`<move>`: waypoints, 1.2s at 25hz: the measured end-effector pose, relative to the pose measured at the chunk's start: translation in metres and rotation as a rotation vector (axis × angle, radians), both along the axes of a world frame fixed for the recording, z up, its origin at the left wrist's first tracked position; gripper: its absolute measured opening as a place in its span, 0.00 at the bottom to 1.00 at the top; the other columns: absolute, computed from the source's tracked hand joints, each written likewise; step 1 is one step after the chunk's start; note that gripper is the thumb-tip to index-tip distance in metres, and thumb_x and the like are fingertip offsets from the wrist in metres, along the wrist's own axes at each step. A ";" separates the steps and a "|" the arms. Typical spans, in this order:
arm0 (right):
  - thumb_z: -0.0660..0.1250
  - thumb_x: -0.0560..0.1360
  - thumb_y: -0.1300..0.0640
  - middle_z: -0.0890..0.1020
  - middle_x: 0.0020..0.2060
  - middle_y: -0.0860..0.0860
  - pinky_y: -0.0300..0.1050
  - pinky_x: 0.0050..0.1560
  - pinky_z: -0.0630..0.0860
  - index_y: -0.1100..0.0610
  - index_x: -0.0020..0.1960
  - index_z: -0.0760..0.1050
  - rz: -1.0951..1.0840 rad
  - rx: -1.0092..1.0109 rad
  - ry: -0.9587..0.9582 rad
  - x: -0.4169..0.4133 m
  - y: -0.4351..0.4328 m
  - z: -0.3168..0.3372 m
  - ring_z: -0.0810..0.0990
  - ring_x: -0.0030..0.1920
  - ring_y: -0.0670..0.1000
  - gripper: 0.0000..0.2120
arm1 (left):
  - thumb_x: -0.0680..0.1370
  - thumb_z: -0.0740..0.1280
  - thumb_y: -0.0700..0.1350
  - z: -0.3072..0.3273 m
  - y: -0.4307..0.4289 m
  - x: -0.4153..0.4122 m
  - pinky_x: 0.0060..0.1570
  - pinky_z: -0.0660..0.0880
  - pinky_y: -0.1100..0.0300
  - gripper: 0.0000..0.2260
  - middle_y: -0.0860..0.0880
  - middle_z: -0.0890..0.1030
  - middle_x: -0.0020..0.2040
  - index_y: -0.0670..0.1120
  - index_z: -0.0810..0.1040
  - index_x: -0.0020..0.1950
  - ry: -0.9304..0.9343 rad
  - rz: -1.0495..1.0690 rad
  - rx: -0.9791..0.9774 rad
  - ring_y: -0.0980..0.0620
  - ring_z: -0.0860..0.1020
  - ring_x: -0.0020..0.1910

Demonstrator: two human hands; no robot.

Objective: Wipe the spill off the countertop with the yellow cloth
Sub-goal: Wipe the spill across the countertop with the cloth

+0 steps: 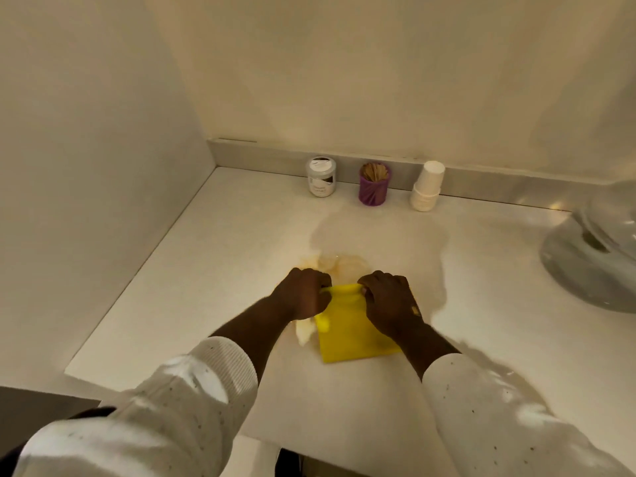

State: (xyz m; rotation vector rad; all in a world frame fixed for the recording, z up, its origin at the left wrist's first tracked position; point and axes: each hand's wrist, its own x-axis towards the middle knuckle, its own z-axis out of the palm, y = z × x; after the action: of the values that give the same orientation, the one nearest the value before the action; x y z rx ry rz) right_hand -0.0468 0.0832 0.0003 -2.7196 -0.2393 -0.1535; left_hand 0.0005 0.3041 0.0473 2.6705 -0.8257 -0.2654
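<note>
A yellow cloth [347,328] lies flat on the white countertop [213,263], near its front middle. My left hand [304,292] pinches the cloth's far left corner, and my right hand [389,301] pinches the far right corner. Both hands are closed on the far edge, which is lifted slightly. A pale orange-brown spill [339,265] sits on the counter just beyond my hands. A lighter wet patch [304,330] shows beside the cloth's left edge, under my left wrist.
Against the back wall stand a white jar [321,180], a purple cup of wooden sticks [373,183] and a stack of white paper cups [426,186]. A metal sink basin [592,256] is at the right. A wall closes the left side.
</note>
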 end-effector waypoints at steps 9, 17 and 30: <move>0.55 0.79 0.44 0.72 0.74 0.56 0.63 0.76 0.56 0.53 0.71 0.72 -0.121 -0.083 0.019 -0.023 0.070 -0.043 0.64 0.76 0.57 0.24 | 0.84 0.51 0.53 -0.051 0.081 0.042 0.78 0.49 0.43 0.25 0.47 0.54 0.82 0.47 0.57 0.80 -0.042 0.062 0.159 0.47 0.50 0.81; 0.42 0.78 0.31 0.45 0.82 0.50 0.70 0.76 0.39 0.44 0.81 0.43 -0.363 -0.245 0.232 0.014 0.074 -0.057 0.42 0.81 0.56 0.35 | 0.84 0.49 0.56 -0.080 0.125 0.074 0.79 0.42 0.46 0.29 0.47 0.43 0.82 0.48 0.44 0.81 -0.001 0.135 0.177 0.48 0.40 0.80; 0.44 0.78 0.29 0.46 0.82 0.52 0.72 0.74 0.40 0.42 0.81 0.41 -0.204 -0.219 0.202 0.091 0.151 -0.059 0.42 0.81 0.58 0.36 | 0.82 0.44 0.60 -0.111 0.143 0.085 0.79 0.46 0.46 0.30 0.48 0.52 0.82 0.48 0.51 0.81 -0.048 0.141 -0.079 0.50 0.47 0.81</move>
State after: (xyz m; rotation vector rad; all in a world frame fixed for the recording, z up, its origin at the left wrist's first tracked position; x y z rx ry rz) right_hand 0.0446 0.2347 -0.0585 -2.9469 0.0850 0.0968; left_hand 0.0853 0.4470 -0.0635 2.6540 -0.6441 -0.1324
